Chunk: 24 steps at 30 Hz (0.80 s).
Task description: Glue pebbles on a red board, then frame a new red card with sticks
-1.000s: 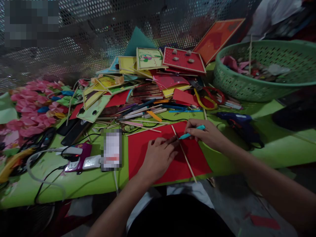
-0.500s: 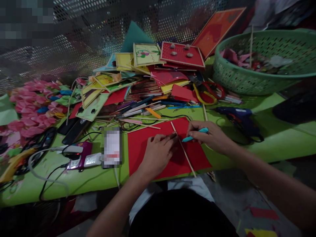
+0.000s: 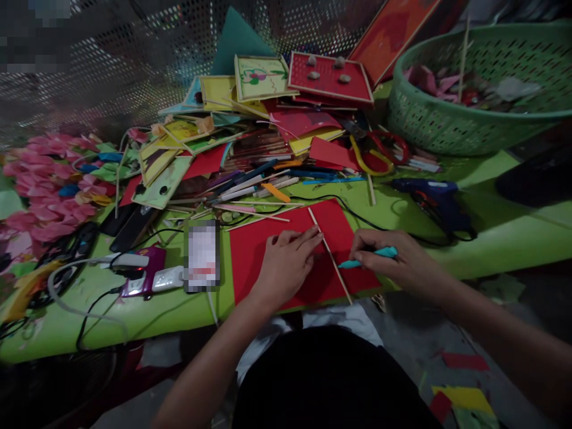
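A red paper sheet [image 3: 254, 256] lies on the green table [image 3: 491, 250] in front of me. Across it runs a thin wooden stick [image 3: 329, 253], slanting from the sheet's top edge down to its near right corner. My left hand [image 3: 286, 265] lies flat on the sheet with its fingers stretched out, the fingertips touching the stick. My right hand [image 3: 395, 265] is closed around a teal pen-like tool [image 3: 367, 258], whose tip rests on the red sheet right beside the stick.
Behind the sheet lies a heap of coloured cards [image 3: 263, 95], pens and sticks, plus scissors [image 3: 379, 156]. A green basket [image 3: 447, 128] stands at the back right, a blue glue gun [image 3: 435, 199] right of the sheet. Pink paper flowers [image 3: 49, 179], a phone [image 3: 202, 256] and cables occupy the left.
My right hand has drawn the teal tool along the stick toward me, from near the sheet's top to lower down. My left hand stays pressed on the sheet by the stick.
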{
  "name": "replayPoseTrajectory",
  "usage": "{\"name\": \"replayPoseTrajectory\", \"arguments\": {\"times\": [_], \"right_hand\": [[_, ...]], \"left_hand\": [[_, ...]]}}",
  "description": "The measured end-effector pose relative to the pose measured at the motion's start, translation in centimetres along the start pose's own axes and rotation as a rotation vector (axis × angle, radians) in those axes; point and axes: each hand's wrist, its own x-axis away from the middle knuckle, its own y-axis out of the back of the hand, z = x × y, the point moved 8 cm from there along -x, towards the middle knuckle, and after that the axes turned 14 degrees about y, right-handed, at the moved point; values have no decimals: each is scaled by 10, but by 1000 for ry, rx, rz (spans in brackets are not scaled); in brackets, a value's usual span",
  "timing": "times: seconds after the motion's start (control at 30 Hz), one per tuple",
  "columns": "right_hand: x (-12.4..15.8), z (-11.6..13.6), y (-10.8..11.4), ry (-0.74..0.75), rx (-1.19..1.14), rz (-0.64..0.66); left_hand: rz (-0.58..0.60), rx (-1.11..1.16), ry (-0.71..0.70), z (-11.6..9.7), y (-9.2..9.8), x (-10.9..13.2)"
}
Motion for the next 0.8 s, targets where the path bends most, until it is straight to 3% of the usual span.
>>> {"name": "replayPoseTrajectory", "arguments": {"times": [0.67,0.8], "right_hand": [[44,18,-16,-5,20,66],[47,18,-9,-14,2,12]], "left_hand": [[-8,-33,-7,-1,-2,0],[-12,-18,-5,-1,-1,0]]}}
